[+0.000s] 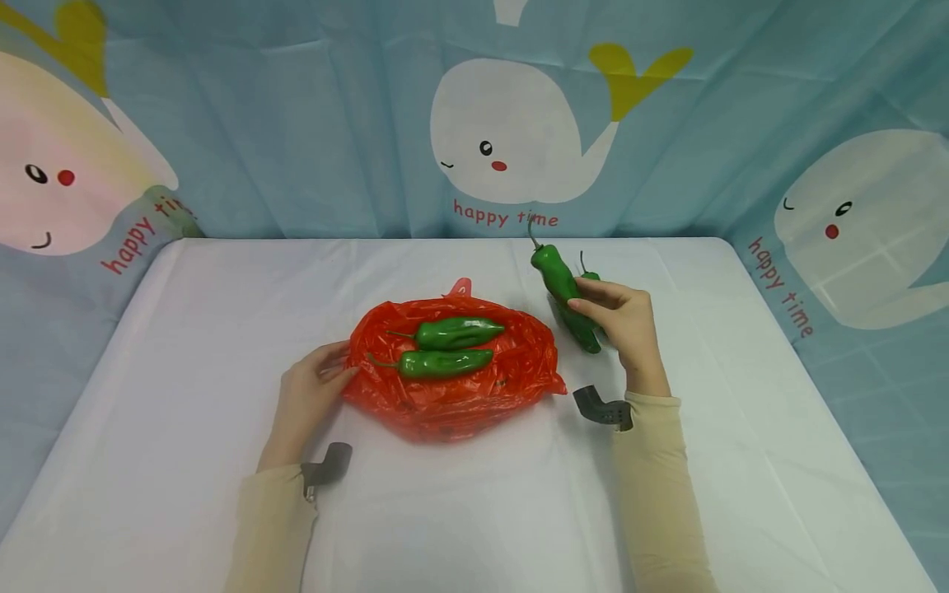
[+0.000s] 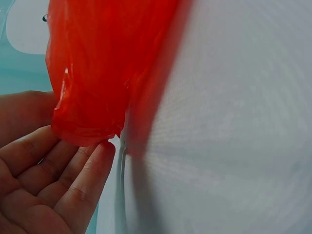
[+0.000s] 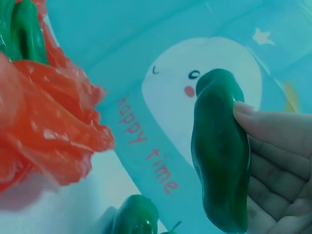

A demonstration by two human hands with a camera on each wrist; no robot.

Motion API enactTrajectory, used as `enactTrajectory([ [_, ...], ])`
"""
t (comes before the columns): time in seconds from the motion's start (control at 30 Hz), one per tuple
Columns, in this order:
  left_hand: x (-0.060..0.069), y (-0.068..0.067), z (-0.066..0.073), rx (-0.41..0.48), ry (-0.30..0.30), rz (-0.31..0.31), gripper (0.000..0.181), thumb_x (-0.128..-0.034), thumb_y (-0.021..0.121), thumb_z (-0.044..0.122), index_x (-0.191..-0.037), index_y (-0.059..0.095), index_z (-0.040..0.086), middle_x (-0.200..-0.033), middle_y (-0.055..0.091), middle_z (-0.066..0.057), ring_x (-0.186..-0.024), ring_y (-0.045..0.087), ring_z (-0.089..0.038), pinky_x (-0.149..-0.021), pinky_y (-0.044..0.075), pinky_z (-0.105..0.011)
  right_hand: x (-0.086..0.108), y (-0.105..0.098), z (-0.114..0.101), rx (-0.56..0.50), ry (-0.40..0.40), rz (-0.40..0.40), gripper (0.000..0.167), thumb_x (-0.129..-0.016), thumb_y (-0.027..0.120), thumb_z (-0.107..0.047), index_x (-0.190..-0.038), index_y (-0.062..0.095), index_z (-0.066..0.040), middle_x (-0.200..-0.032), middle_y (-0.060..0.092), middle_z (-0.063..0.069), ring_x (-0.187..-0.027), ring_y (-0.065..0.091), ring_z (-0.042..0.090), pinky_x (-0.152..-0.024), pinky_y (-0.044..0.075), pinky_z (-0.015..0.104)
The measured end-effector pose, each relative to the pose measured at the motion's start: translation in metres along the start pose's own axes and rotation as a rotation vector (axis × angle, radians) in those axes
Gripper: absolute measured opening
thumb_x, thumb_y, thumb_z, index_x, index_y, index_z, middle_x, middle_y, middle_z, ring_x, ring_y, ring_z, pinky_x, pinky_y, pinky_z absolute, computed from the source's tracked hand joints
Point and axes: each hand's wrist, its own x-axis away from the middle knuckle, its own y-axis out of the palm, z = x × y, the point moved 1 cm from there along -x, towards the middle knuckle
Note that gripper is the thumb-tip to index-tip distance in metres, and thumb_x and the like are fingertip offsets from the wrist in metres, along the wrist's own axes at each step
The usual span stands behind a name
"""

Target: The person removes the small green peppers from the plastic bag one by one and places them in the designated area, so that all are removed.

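Observation:
My right hand (image 1: 619,317) grips a long green pepper (image 1: 554,273) between thumb and fingers, its thin stem pointing away from me. This pepper fills the middle of the right wrist view. Beside it, at least one other green pepper (image 1: 591,276) shows, partly hidden by my hand. A crumpled red plastic bag (image 1: 530,329) sits on the table, spread wide at the top. Inside lie two green peppers, a farther one (image 1: 460,333) and a nearer one (image 1: 445,364), stems to the left. My left hand (image 1: 311,391) pinches the bag's left edge; its thumb tip is partly hidden in the left wrist view.
A white cloth (image 1: 445,519) covers the table. Behind and at both sides hangs a light blue curtain (image 1: 334,148) with printed whales. A dark wrist camera mount (image 1: 604,409) juts inward from the right sleeve, and another mount (image 1: 329,464) from the left sleeve.

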Motion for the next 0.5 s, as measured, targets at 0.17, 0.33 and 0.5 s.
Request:
enactTrajectory([
  [0.17,-0.001,0.000,-0.002,-0.003,0.002,-0.001,0.043,-0.0899,0.064,0.008,-0.130,0.053,-0.001,-0.124,0.058,-0.020,-0.111,0.059,-0.033,-0.091,0.050,-0.036,0.000,-0.007,0.001,0.002,0.021,0.067,0.038,-0.080,0.076,-0.013,-0.113,0.067,0.001,-0.104,0.070,0.011,-0.093,0.064,0.010,-0.082,0.054,0.020],
  [0.33,-0.001,0.000,-0.001,0.004,0.002,0.001,0.043,-0.0896,0.064,0.008,-0.130,0.053,-0.001,-0.124,0.058,-0.020,-0.111,0.059,-0.033,-0.090,0.049,-0.034,0.000,-0.012,0.004,-0.004,0.037,0.130,0.035,-0.080,0.076,-0.013,-0.113,0.068,0.000,-0.103,0.070,0.010,-0.092,0.064,0.009,-0.080,0.053,0.019],
  [0.5,0.000,0.000,-0.001,0.002,-0.016,-0.007,0.043,-0.0902,0.064,0.010,-0.131,0.052,0.000,-0.125,0.058,-0.020,-0.111,0.059,-0.033,-0.091,0.049,-0.035,-0.002,-0.022,0.011,-0.031,0.070,0.229,0.036,-0.079,0.077,-0.014,-0.112,0.069,-0.002,-0.097,0.071,-0.001,-0.093,0.063,0.009,-0.077,0.052,0.018],
])
